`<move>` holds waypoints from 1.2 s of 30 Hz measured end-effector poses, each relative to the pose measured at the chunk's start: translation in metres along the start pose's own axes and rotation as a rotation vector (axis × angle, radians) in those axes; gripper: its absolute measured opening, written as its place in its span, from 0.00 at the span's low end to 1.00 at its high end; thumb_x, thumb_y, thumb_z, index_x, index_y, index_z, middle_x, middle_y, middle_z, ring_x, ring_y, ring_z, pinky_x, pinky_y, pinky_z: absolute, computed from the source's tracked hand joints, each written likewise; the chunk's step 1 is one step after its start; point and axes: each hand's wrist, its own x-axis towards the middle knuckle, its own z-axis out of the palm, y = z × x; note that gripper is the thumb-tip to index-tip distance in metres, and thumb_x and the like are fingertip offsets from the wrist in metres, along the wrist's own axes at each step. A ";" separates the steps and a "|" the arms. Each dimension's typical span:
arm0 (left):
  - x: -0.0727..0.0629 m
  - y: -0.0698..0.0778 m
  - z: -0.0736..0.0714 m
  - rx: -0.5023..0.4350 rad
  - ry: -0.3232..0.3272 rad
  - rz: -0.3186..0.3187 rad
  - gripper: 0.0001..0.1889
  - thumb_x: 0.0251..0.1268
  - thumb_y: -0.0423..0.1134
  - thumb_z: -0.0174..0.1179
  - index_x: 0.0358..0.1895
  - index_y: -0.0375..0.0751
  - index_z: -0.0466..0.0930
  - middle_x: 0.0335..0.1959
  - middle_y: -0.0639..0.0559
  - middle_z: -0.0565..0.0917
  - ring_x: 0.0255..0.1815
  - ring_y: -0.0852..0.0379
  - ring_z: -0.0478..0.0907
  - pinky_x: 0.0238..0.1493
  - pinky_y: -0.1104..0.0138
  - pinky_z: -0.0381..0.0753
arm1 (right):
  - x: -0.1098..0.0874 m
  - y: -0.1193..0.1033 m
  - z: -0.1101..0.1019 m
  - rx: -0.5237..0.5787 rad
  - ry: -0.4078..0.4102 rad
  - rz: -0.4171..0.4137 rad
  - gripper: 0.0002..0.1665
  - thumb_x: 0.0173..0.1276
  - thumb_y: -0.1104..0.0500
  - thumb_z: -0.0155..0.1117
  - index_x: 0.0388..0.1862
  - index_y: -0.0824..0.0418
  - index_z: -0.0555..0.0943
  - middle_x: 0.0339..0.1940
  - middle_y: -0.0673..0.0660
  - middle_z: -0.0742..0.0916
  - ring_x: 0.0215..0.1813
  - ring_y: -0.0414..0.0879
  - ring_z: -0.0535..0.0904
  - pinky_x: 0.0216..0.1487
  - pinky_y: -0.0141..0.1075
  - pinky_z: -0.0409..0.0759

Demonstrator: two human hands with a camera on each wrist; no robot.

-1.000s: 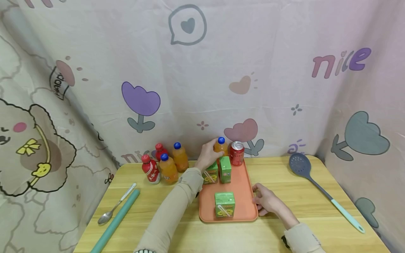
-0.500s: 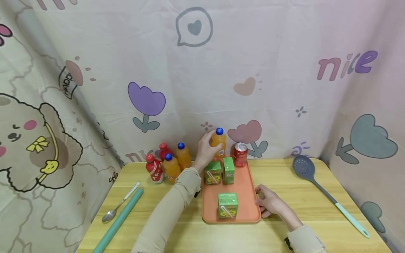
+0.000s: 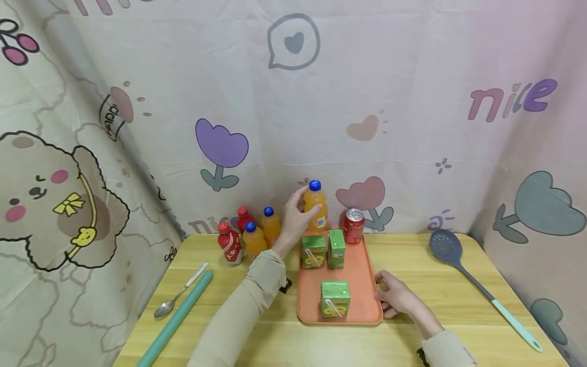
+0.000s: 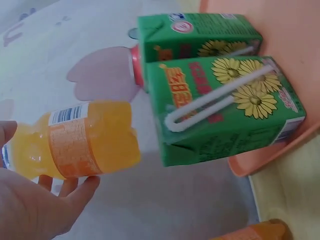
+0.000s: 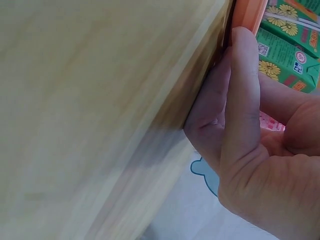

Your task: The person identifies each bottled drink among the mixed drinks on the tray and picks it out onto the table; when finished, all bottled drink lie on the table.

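Note:
My left hand [image 3: 293, 219] grips an orange-drink bottle [image 3: 316, 199] with a blue cap, held upright above the far left end of the orange tray [image 3: 309, 293]. In the left wrist view, the bottle's base shows against the curtain, apart from the green drink cartons [image 4: 225, 105]. Two cartons stand side by side at the tray's far half, and another carton [image 3: 335, 299] stands near its front. A red soda can [image 3: 354, 227] stands at the tray's far right corner. My right hand [image 3: 395, 295] holds the tray's right rim, its fingers [image 5: 243, 100] bent at the edge.
Left of the tray stand two orange-drink bottles [image 3: 254, 242] and two red bottles [image 3: 231, 244]. A spoon [image 3: 181, 290] and a green rod [image 3: 179, 316] lie at the left. At the right lies a slotted skimmer [image 3: 472, 280]. A printed curtain [image 3: 412, 168] hangs behind the table.
The left hand has raised the orange-drink bottle off the tray's far end and carried it leftward from the can. The right hand stays at the tray's rim; the head view has shifted slightly.

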 end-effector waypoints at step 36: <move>-0.050 0.025 -0.047 -0.487 -0.106 -0.242 0.29 0.77 0.40 0.61 0.79 0.53 0.68 0.75 0.42 0.77 0.68 0.51 0.81 0.72 0.58 0.81 | 0.002 0.002 -0.002 -0.022 -0.012 0.000 0.19 0.79 0.70 0.56 0.66 0.68 0.68 0.36 0.62 0.82 0.30 0.50 0.82 0.26 0.44 0.87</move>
